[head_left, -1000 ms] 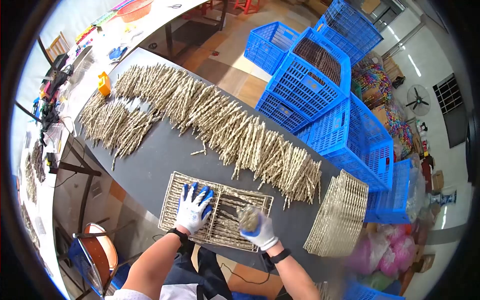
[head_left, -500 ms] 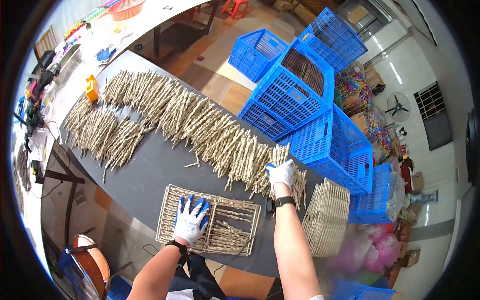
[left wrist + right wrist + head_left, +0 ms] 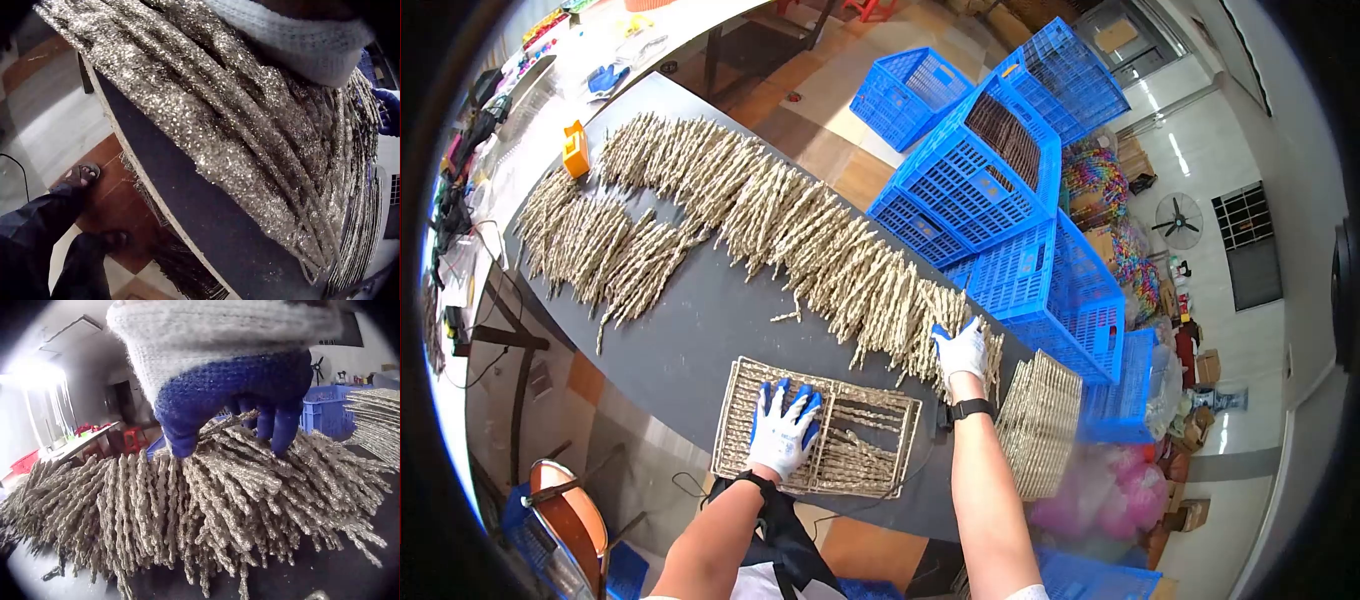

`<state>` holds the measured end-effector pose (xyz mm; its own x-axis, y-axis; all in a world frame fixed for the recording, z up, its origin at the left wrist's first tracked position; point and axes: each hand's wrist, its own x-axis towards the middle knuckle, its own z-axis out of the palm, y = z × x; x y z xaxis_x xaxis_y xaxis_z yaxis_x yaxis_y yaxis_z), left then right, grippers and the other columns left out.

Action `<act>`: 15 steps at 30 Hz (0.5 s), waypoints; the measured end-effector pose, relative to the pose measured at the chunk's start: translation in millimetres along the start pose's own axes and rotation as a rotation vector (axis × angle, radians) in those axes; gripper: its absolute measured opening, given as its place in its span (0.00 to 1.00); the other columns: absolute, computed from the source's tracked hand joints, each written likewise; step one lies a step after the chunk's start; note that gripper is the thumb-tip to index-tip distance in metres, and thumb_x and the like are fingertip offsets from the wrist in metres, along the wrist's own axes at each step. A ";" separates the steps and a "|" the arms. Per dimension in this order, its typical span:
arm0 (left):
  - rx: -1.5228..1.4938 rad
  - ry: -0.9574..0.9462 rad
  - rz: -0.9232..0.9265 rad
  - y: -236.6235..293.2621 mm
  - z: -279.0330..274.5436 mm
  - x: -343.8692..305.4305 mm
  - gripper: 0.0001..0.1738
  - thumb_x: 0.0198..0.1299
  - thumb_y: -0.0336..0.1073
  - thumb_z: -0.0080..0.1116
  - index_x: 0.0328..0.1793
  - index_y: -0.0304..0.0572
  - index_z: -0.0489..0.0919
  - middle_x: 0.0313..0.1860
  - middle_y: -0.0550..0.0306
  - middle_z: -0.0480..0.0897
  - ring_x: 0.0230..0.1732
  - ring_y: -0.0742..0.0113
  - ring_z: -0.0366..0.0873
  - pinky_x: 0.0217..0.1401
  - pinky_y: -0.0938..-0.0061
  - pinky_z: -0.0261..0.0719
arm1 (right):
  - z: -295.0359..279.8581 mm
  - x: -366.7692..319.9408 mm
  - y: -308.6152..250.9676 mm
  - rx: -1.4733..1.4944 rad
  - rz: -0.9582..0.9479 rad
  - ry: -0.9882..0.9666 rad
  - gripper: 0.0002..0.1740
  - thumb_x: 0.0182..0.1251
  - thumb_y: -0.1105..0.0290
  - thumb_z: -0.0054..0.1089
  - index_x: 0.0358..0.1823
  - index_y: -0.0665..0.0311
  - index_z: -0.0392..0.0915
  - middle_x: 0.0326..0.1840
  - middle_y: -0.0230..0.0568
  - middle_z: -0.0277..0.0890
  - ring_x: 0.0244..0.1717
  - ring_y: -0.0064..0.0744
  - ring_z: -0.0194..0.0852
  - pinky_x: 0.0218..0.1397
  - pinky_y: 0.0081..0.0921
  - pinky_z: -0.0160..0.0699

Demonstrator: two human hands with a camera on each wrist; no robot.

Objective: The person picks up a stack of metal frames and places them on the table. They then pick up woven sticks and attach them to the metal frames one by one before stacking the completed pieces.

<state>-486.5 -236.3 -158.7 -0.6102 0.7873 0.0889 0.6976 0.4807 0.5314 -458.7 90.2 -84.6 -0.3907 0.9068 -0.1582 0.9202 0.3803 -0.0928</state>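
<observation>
Resting the spread, blue-and-white-gloved left hand (image 3: 784,434) on one pale rectangular two-part frame (image 3: 908,450) near the edge of the dark grey table (image 3: 670,340); grasping twisted glittery gold sticks (image 3: 800,225) along the far edge with the gloved right hand (image 3: 960,354). Leaving bare tabletop between. Counting one slatted pale stack (image 3: 1040,425) rightward. Unable to count overlapping sticks or see beneath the palm.
</observation>
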 end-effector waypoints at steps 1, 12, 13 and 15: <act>-0.003 0.002 -0.003 0.4 0.0 0.3 0.26 0.59 0.44 0.59 0.65 0.51 0.76 0.68 0.54 0.72 0.75 0.41 0.56 0.78 0.38 0.41 | -0.6 -1.6 2.4 -0.008 -0.034 0.046 0.51 0.58 0.45 0.66 0.72 0.70 0.54 0.67 0.59 0.66 0.64 0.53 0.70 0.64 0.43 0.72; 0.021 0.002 0.001 2.9 1.4 0.8 0.28 0.58 0.43 0.60 0.66 0.50 0.75 0.68 0.53 0.72 0.74 0.40 0.57 0.78 0.38 0.40 | -12.3 -71.9 21.7 0.035 -0.499 0.247 0.30 0.64 0.50 0.60 0.60 0.65 0.70 0.56 0.53 0.74 0.54 0.50 0.73 0.59 0.42 0.71; 0.025 0.001 0.003 2.6 1.7 1.1 0.28 0.58 0.43 0.60 0.66 0.50 0.74 0.68 0.53 0.72 0.75 0.40 0.56 0.78 0.38 0.40 | -17.8 -98.9 23.7 -0.042 -0.671 0.148 0.30 0.64 0.49 0.59 0.58 0.64 0.71 0.52 0.50 0.75 0.53 0.48 0.74 0.57 0.41 0.72; 0.031 0.006 0.006 1.7 2.9 2.3 0.29 0.58 0.43 0.60 0.67 0.50 0.74 0.68 0.53 0.72 0.75 0.40 0.56 0.78 0.38 0.40 | -9.8 -143.2 22.7 -0.193 -0.831 -0.248 0.43 0.57 0.38 0.61 0.62 0.68 0.67 0.54 0.50 0.74 0.56 0.47 0.72 0.61 0.40 0.70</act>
<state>-485.6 -232.5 -160.1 -0.6083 0.7878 0.0967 0.7123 0.4882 0.5043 -381.7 -29.3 -54.5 -0.9074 0.2673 -0.3242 0.3163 0.9424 -0.1084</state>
